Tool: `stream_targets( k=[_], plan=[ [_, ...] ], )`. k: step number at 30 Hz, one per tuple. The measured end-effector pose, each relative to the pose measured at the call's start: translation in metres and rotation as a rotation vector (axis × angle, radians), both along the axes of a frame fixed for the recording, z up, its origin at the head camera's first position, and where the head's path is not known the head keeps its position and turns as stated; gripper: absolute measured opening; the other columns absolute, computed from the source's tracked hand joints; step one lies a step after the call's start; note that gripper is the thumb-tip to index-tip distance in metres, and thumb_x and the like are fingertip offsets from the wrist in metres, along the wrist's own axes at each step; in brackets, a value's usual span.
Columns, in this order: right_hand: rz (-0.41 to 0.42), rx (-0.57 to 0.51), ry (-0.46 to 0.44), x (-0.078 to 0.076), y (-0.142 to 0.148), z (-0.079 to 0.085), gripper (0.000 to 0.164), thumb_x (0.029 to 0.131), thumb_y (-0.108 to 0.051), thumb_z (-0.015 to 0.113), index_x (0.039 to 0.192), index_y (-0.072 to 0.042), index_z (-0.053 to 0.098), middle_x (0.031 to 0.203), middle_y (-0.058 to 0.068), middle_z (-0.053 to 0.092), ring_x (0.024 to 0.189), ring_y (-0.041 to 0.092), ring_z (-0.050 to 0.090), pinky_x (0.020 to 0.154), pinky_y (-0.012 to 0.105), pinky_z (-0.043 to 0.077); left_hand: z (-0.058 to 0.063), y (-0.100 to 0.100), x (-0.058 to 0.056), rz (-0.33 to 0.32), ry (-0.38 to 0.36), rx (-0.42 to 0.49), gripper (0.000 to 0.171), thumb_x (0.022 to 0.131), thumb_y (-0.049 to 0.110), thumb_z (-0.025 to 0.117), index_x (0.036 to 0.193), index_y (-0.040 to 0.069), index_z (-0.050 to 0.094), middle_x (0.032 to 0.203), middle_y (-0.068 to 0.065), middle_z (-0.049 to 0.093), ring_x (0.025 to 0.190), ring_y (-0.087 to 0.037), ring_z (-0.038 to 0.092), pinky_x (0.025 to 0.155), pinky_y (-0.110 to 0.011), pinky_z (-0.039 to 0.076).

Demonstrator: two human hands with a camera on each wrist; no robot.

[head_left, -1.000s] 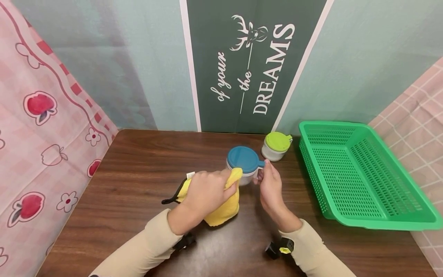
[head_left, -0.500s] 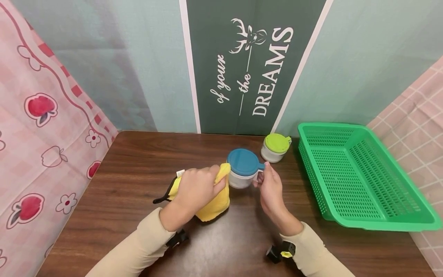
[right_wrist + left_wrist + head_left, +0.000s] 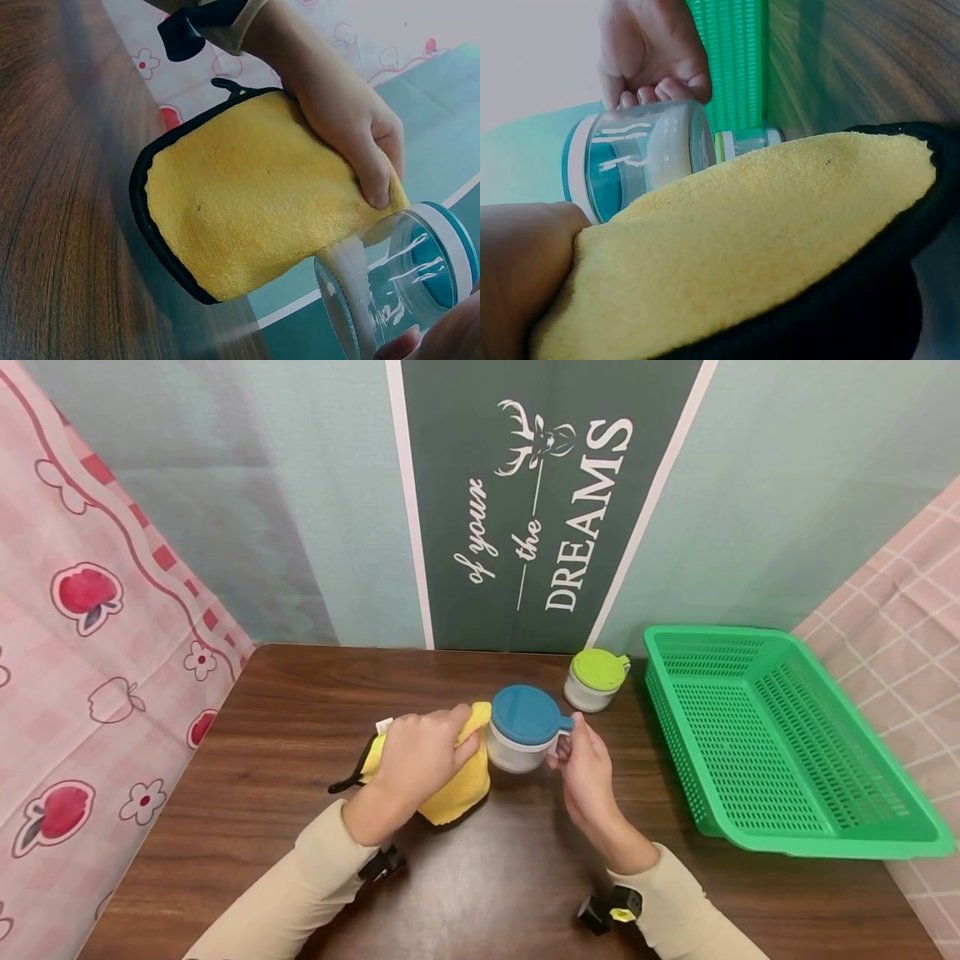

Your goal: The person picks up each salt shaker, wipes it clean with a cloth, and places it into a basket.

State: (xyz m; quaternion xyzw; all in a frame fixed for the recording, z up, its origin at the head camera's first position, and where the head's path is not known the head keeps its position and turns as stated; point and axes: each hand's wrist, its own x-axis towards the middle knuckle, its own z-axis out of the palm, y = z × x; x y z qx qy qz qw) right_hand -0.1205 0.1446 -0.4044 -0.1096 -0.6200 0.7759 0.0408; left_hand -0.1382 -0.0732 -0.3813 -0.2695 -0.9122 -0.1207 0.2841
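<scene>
A clear jar point(image 3: 516, 755) with a blue lid point(image 3: 526, 714) and white contents stands upright in the middle of the head view. My right hand point(image 3: 587, 768) grips its handle on the right side. On the jar's left, my left hand point(image 3: 422, 758) holds a folded yellow cloth point(image 3: 455, 793) with black edging, thumb on the near face. The cloth's top edge lies right at the jar's wall; in the right wrist view the cloth point(image 3: 232, 195) overlaps the glass point(image 3: 390, 277). The left wrist view shows the cloth point(image 3: 757, 240) covering the jar's lower side.
Behind and right of the blue-lidded jar, a smaller jar point(image 3: 591, 696) with a lime-green lid stands on the brown wooden table point(image 3: 315, 693). A green perforated basket point(image 3: 678, 768) occupies the right side. Printed cloth walls point(image 3: 330, 527) close off the back and sides.
My left hand has drawn the yellow cloth leftward and slightly back, from the jar's front to its left side, uncovering the front wall. The right hand keeps its grip on the handle.
</scene>
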Motion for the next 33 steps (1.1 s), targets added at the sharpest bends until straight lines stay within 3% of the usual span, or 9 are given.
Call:
stream_targets(
  k=[9,19,33],
  plan=[
    [0.002,0.000,0.008,-0.001,0.000,-0.002,0.043,0.112,-0.029,0.031,0.075,-0.009,0.037,0.070,0.001,0.034,0.068,0.016,0.037,0.064,0.027,0.039,-0.001,-0.003,-0.011,0.027,-0.038,0.017,0.021,0.092,0.026,0.067,0.081,0.012,0.056,0.055,0.004,0.034,0.044,-0.014,0.032,0.038,-0.029,0.025],
    [-0.002,0.001,0.012,-0.001,0.000,-0.002,0.043,0.112,-0.030,0.032,0.074,-0.010,0.038,0.070,0.001,0.034,0.068,0.016,0.038,0.064,0.027,0.040,0.003,-0.002,-0.010,0.020,-0.101,0.007,0.019,0.091,0.027,0.069,0.085,0.013,0.058,0.057,0.004,0.034,0.046,-0.014,0.034,0.040,-0.029,0.027],
    [0.001,-0.005,0.006,-0.002,0.000,-0.003,0.042,0.112,-0.030,0.032,0.077,-0.009,0.038,0.072,0.002,0.036,0.070,0.016,0.039,0.065,0.027,0.040,0.003,0.000,-0.005,-0.023,-0.051,0.017,0.021,0.088,0.024,0.070,0.079,0.013,0.054,0.056,0.005,0.033,0.046,-0.011,0.031,0.040,-0.028,0.026]
  ],
)
